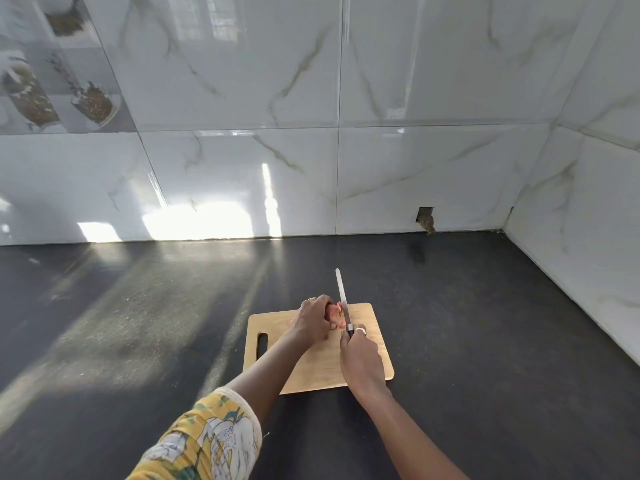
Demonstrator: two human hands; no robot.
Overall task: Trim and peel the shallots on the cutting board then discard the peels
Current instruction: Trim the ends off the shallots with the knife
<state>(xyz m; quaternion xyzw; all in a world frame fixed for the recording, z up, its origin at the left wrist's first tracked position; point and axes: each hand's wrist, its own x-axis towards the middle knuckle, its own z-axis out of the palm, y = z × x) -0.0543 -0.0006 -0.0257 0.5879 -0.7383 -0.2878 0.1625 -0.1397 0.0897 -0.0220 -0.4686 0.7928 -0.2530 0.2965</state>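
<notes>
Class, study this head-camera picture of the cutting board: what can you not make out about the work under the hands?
Head view, shallot: the left hand covers most of it; number unclear.
Head view, knife: handle hidden inside the right hand.
Head view, scraps beside the blade: too small to identify.

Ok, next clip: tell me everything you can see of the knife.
The knife has a long, narrow, pale metallic blade and a dark handle. Seen from above, it stands edge down, tip pointing away. The right hand grips the handle; the blade lies against the right side of the reddish shallot that the left hand holds on the wooden cutting board. Whether it has cut in cannot be told.
</notes>
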